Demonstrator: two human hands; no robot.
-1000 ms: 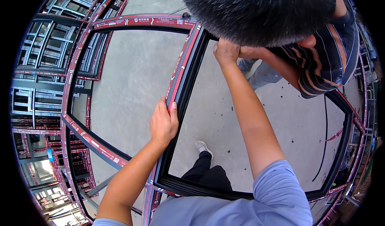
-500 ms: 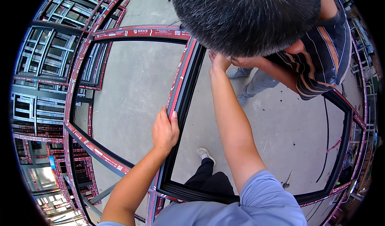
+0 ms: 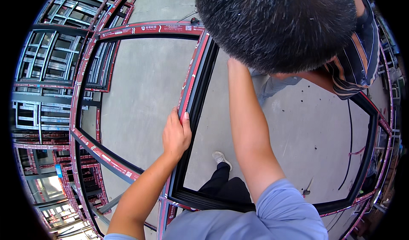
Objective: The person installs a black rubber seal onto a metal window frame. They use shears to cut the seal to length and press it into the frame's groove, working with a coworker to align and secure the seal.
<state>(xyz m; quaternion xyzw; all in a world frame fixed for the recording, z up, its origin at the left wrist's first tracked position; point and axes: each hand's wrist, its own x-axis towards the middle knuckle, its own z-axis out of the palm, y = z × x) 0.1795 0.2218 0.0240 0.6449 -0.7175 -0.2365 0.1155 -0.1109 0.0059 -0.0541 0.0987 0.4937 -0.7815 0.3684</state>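
A large black window frame with red protective tape stands upright in front of me on the concrete floor. My left hand [image 3: 175, 133] is wrapped around its middle upright bar [image 3: 194, 76], thumb on the black side. My right arm stretches up along the same bar. My right hand [image 3: 235, 64] reaches the bar's upper part, and its fingers are hidden behind a co-worker's dark-haired head [image 3: 277, 22]. The co-worker, in a striped shirt [image 3: 358, 65], bends over the frame's top right.
Several more taped frames [image 3: 47, 69] lean stacked on the left. A thin black strip [image 3: 350, 146] hangs or lies inside the frame's right opening. My shoe [image 3: 220, 158] and dark trouser leg stand just behind the frame's lower bar [image 3: 204, 199].
The co-worker's head has moved left and lower, now covering my right hand's fingers. My left hand has stayed on the middle bar. My right arm points more steeply upward.
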